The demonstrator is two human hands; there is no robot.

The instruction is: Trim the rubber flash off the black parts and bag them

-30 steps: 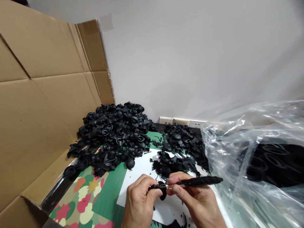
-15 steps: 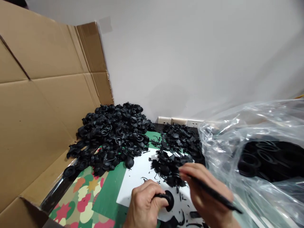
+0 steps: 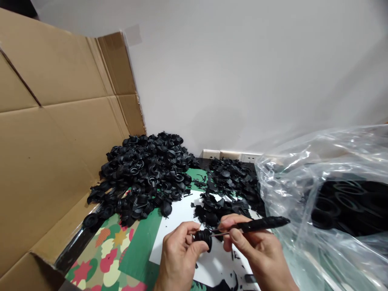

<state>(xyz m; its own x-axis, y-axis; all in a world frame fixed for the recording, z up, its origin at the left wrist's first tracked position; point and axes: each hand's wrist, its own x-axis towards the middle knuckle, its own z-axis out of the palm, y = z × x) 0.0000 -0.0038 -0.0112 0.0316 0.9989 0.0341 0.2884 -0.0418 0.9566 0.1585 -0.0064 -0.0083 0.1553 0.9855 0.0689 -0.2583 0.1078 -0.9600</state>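
Observation:
My left hand (image 3: 178,254) pinches a small black ribbed rubber part (image 3: 203,237) above a white sheet (image 3: 182,220). My right hand (image 3: 257,252) grips a thin black-handled tool (image 3: 257,224), held level, with its metal tip against the rubber part. Both hands are closed and nearly touch at the bottom middle of the view. Black rubber offcuts (image 3: 218,212) lie just beyond my hands.
A large heap of black ribbed rubber parts (image 3: 142,173) lies at left against a cardboard wall (image 3: 60,133). A second pile of scraps (image 3: 233,178) sits by the wall sockets (image 3: 230,155). A clear plastic bag (image 3: 327,202) with black parts fills the right. A patterned mat (image 3: 103,258) covers the table.
Half a second ago my right hand had swung the tool away, pointing down right, and the part rested low on the sheet. Now the part is raised and the tool tip is back on it.

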